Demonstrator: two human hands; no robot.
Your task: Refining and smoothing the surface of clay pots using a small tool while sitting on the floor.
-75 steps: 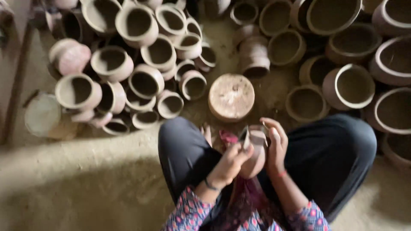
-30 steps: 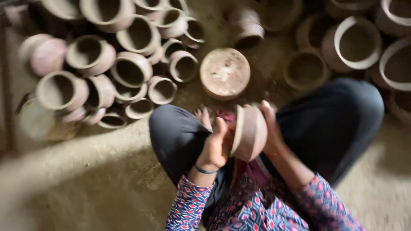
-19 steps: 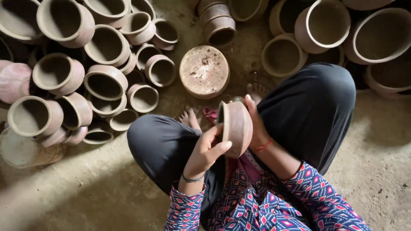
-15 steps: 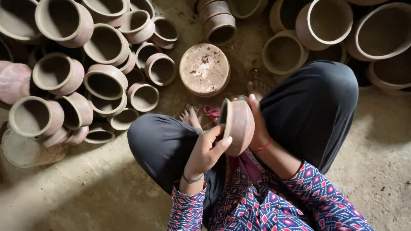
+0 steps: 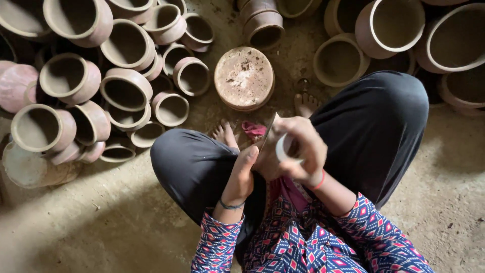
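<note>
Two hands met over the lap of a person who sat cross-legged on the dirt floor, and between them was a small clay pot, just on the near side of the round clay disc that lay flat on the floor ahead. The left hand pressed against the pot's side from the left, fingers closed up along it. The right hand curled over the pot from the right, its fingers wrapped about the pale rim (the pot's body was mostly hidden behind both hands, so its tilt could not be told). A thin blade-like piece rose from the pot toward the disc; which hand gripped it could not be told. A pink cloth lay between the pot and the disc, beside a bare foot; the other foot showed just right of the disc. Left of the disc, many open clay pots lay heaped together, touching one another, mouths up or tilted. Right of the disc stood larger pots, and one stack of pots stood just beyond it.
</note>
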